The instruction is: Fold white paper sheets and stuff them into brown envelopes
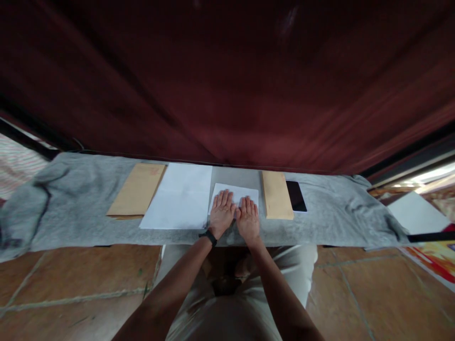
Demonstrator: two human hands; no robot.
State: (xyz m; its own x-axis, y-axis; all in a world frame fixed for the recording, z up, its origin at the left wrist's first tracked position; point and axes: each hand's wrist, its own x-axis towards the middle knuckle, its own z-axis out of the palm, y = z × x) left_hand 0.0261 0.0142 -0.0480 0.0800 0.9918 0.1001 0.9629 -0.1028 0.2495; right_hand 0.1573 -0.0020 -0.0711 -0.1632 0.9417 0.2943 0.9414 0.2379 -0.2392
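A white sheet of paper (237,189), which looks folded, lies on the grey cloth in front of me. My left hand (222,210) rests flat on its left part, fingers stretched out; a dark band circles that wrist. On the sheet's right part my right hand (248,219) is pressed flat too, its thumb close to the left one. Left of the hands is a stack of larger white paper (181,196), overlapping brown envelopes (137,189). To the right lies a pile of narrower brown envelopes (277,195).
A dark phone (296,196) sits beside the right-hand envelopes. Grey cloth (337,208) covers the narrow bench. Behind it rises a dark red surface (227,94). Tiled floor (88,284) shows below, and a white board (419,213) stands at the far right.
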